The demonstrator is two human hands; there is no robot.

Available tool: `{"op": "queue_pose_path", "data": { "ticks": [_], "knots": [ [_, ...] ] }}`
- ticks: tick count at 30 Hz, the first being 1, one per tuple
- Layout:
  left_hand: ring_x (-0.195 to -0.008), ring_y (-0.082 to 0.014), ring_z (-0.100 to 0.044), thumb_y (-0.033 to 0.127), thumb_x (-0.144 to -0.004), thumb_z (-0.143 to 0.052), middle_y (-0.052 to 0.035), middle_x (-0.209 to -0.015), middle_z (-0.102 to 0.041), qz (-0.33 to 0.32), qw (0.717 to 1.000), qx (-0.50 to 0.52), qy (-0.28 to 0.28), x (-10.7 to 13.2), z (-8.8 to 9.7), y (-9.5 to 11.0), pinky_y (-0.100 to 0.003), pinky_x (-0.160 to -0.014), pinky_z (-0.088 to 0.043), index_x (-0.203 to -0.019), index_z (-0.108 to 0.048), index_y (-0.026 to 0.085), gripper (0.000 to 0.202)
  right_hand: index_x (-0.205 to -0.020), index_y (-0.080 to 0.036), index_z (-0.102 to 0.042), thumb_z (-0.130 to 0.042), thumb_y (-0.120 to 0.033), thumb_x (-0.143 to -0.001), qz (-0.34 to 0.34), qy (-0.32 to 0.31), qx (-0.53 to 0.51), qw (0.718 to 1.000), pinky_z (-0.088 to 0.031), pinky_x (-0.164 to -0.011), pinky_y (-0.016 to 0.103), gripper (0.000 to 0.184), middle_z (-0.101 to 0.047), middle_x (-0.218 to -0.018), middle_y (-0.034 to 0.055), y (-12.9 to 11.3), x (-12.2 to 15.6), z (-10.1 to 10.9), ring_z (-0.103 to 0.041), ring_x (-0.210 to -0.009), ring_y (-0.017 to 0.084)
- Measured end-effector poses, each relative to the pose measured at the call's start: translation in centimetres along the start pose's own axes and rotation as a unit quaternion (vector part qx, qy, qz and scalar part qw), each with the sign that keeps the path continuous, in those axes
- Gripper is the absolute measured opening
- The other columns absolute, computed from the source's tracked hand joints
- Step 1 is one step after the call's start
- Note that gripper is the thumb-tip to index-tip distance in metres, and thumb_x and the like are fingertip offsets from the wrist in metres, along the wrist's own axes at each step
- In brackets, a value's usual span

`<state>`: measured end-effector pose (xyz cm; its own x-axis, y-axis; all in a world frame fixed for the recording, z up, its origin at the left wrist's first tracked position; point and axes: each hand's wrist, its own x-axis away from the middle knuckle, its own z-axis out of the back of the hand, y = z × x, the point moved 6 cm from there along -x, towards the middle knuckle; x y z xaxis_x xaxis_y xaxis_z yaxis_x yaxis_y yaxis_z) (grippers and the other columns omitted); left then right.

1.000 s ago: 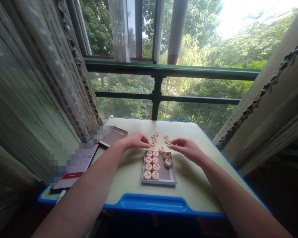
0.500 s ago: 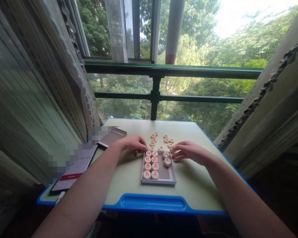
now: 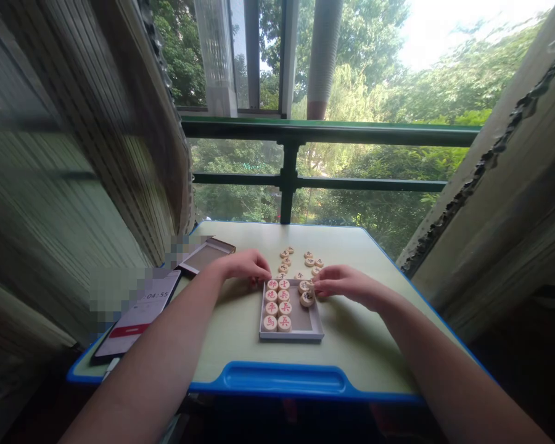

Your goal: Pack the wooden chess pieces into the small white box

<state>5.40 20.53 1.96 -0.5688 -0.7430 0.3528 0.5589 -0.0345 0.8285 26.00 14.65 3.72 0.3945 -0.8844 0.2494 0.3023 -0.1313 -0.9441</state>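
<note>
A shallow white box (image 3: 290,336) lies on the table. Two columns of round Chinese chess pieces (image 3: 284,308) with red characters fill its left side. Toward the box's far right, two stacks or single pieces with dark characters (image 3: 307,299) sit; their depth is hard to tell. My left hand (image 3: 252,266) is closed at the far left corner of the box, fingertips on its rim. My right hand (image 3: 335,280) pinches at the right rim, with what looks like a pale chess piece (image 3: 311,287) at the fingertips, partly hidden.
Several loose pieces (image 3: 309,262) are scattered beyond the box. At left lie the box lid (image 3: 208,253) and a tablet (image 3: 143,311) showing a timer. The table (image 3: 374,357) has a blue edge and a front groove (image 3: 284,377). Curtains hang on both sides.
The box has shifted slightly left and away, along with my left hand. My right hand has moved left to the box's right rim, and its fingers have drawn together.
</note>
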Motion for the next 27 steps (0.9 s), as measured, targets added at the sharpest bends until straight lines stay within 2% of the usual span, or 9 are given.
{"op": "queue_pose_path", "data": {
  "ticks": [3, 5, 8, 11, 16, 19, 23, 27],
  "knots": [
    [-0.055, -0.0115, -0.055, 0.035, -0.057, -0.072, -0.0009, -0.058, -0.062, 0.003, 1.000, -0.005, 0.005, 0.1, 0.3, -0.1, -0.023, -0.053, -0.046, -0.070, -0.070, 0.014, 0.025, -0.085, -0.016, -0.068, -0.072, -0.042, -0.062, 0.026, -0.022, 0.077, 0.996, -0.049, -0.068, 0.030, 0.034, -0.068, -0.081, 0.0056, -0.3, 0.1, -0.4, -0.061, -0.073, 0.017],
    [-0.055, -0.0118, -0.055, 0.035, -0.058, -0.071, -0.0012, -0.059, -0.063, 0.000, 1.000, -0.019, 0.007, 0.2, 0.5, -0.1, -0.023, -0.052, -0.046, -0.069, -0.069, 0.014, 0.024, -0.086, -0.019, -0.069, -0.071, -0.043, -0.063, 0.060, -0.033, 0.157, 0.985, -0.047, -0.073, 0.032, 0.034, -0.066, -0.092, 0.0066, -0.8, 0.3, -0.7, -0.059, -0.084, 0.020],
    [-0.056, -0.0129, -0.056, 0.034, -0.059, -0.069, -0.0023, -0.061, -0.064, -0.005, 0.999, -0.037, 0.012, 0.4, 0.6, 0.0, -0.023, -0.052, -0.045, -0.070, -0.069, 0.014, 0.023, -0.087, -0.023, -0.070, -0.071, -0.043, -0.065, 0.133, -0.031, 0.278, 0.951, -0.039, -0.090, 0.040, 0.030, -0.055, -0.117, 0.0077, -1.8, 1.0, -1.3, -0.048, -0.110, 0.026],
    [-0.057, -0.0138, -0.057, 0.032, -0.061, -0.065, -0.0029, -0.062, -0.065, 0.001, 0.997, -0.070, 0.038, 0.4, 0.8, 0.1, -0.022, -0.051, -0.042, -0.073, -0.070, 0.014, 0.023, -0.086, -0.026, -0.070, -0.072, -0.042, -0.064, 0.172, -0.020, 0.359, 0.917, -0.027, -0.100, 0.046, 0.028, -0.047, -0.123, 0.0067, -2.5, 1.8, -2.1, -0.033, -0.123, 0.030],
    [-0.073, -0.0152, -0.061, 0.027, -0.064, -0.057, -0.0029, -0.076, -0.070, -0.075, 0.980, -0.125, 0.133, 0.2, 1.2, 1.8, -0.021, -0.065, -0.044, -0.074, -0.071, 0.015, 0.021, -0.083, -0.025, -0.070, -0.074, -0.038, -0.062, 0.185, -0.018, 0.412, 0.892, -0.031, -0.097, 0.046, 0.025, -0.047, -0.111, 0.0068, -2.6, 2.4, -3.4, -0.035, -0.118, 0.030],
    [-0.071, -0.0151, -0.061, 0.028, -0.066, -0.054, -0.0028, -0.076, -0.070, -0.106, 0.968, -0.152, 0.168, 0.2, 0.5, 2.9, -0.022, -0.065, -0.044, -0.075, -0.071, 0.015, 0.024, -0.082, -0.025, -0.070, -0.075, -0.035, -0.062, 0.194, -0.006, 0.425, 0.884, -0.034, -0.094, 0.044, 0.023, -0.047, -0.105, 0.0064, -2.6, 2.5, -3.8, -0.040, -0.111, 0.028],
    [-0.070, -0.0148, -0.059, 0.025, -0.069, -0.051, -0.0030, -0.077, -0.070, -0.158, 0.934, -0.228, 0.223, 0.4, -0.9, 4.3, -0.022, -0.065, -0.043, -0.078, -0.071, 0.015, 0.025, -0.081, -0.024, -0.069, -0.075, -0.033, -0.062, 0.213, 0.007, 0.440, 0.872, -0.038, -0.090, 0.039, 0.022, -0.047, -0.096, 0.0056, -2.8, 2.6, -4.1, -0.044, -0.101, 0.024],
    [-0.075, -0.0152, -0.059, 0.022, -0.070, -0.051, -0.0035, -0.081, -0.069, -0.196, 0.906, -0.283, 0.244, 0.2, -1.9, 4.8, -0.023, -0.071, -0.043, -0.076, -0.071, 0.016, 0.022, -0.079, -0.023, -0.069, -0.072, -0.036, -0.065, 0.248, -0.007, 0.459, 0.853, -0.040, -0.084, 0.036, 0.019, -0.050, -0.091, 0.0052, -3.1, 2.8, -4.5, -0.045, -0.093, 0.022]
  ]
}}
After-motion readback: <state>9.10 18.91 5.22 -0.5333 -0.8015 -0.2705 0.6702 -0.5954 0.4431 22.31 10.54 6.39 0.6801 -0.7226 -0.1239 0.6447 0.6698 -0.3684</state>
